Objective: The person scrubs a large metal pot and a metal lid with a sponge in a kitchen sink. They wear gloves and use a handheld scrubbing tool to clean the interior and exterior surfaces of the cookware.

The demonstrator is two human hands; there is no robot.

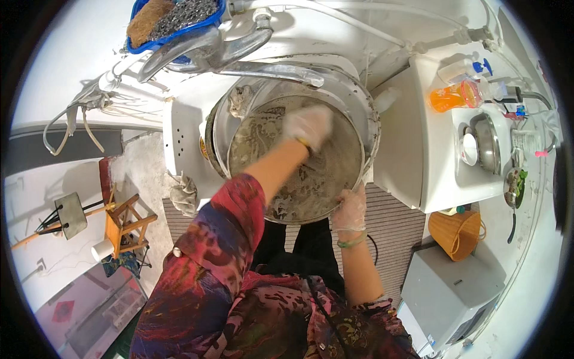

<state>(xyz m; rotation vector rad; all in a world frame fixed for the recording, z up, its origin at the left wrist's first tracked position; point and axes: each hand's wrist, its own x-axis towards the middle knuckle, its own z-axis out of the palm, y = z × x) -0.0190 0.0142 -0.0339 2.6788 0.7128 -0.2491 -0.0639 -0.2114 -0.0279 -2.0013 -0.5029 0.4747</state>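
Observation:
A large round metal pan or lid (327, 188) is tilted over a round basin (370, 116), its grey-brown face wet and streaked with suds. My left hand (309, 125), in a clear thin glove, lies on the upper middle of that face. It is blurred by motion, and whether anything is under its palm is hidden. At the lower right edge my right hand (351, 208), also gloved, grips the rim. A crumpled grey cloth (241, 101) rests at the basin's upper left. Above the basin reaches a metal faucet (269, 72).
A blue basket (179, 27) with scouring pads hangs on the wall. Another rag (183, 195) drapes at left. On the right, a white counter (475, 179) carries bottles and a steel bowl (488, 143). A wicker basket (455, 233) sits above a grey cabinet (448, 278); a wooden stool (128, 224) stands left.

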